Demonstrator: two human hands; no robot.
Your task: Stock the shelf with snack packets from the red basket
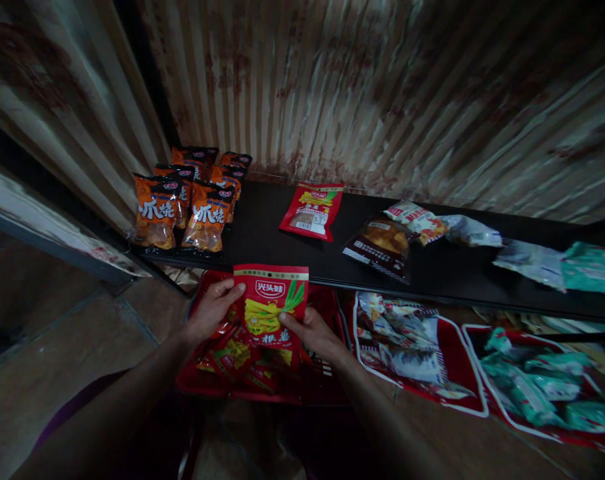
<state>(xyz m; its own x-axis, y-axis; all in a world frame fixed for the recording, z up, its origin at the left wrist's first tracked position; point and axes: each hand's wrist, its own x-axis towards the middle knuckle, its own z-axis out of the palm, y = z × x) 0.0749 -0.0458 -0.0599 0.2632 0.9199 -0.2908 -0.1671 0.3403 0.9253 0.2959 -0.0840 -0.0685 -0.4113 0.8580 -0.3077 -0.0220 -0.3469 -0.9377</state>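
Note:
Upright between my two hands is a red snack bag (270, 297) with yellow strips pictured on its front. My left hand (215, 310) pinches its upper left edge, and my right hand (315, 333) grips the lower right side with the thumb on the front. Below it is a red basket (182, 383) with several similar red bags (230, 357) inside. Another red snack bag (312, 210) lies on the black shelf (257, 220) just beyond my hands. To its left, several orange snack bags (205, 217) stand in rows.
A brown snack bag (380, 243) lies on the shelf, with white bags (470, 230) and a teal bag (592, 267) farther right. Below the shelf are a basket of white bags (407, 340) and one of teal bags (547, 380). Patterned pleated sheeting (332, 87) backs the shelf.

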